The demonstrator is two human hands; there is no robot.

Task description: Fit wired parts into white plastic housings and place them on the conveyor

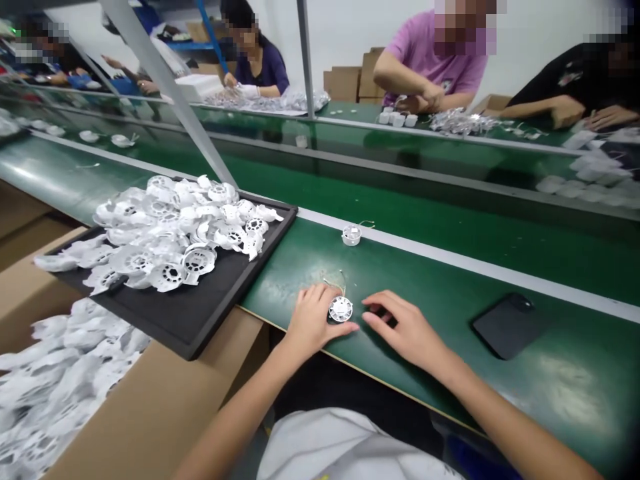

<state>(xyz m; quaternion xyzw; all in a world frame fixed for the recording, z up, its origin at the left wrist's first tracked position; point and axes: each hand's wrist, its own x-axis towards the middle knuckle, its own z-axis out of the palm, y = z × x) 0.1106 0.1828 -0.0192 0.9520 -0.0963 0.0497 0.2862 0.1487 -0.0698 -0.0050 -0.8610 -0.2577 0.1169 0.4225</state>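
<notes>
A small round white plastic part [341,309] with slots around its face and thin wires at its back is at the near side of the green bench. My left hand [315,317] curls around its left side, with the thumb along the near side. To the right, my right hand [400,325] is a short gap away from the part, its fingers bent and apart with nothing visible between them. Farther back, a similar round white part [351,235] with wires sits by the white strip.
A black tray [220,320] heaped with white plastic shells [165,223] stands at left, above a cardboard box [165,400] of wrapped white pieces. A black phone [507,325] lies at right. Several people work across the green line [450,213]; a slanted metal post [175,100] rises behind the tray.
</notes>
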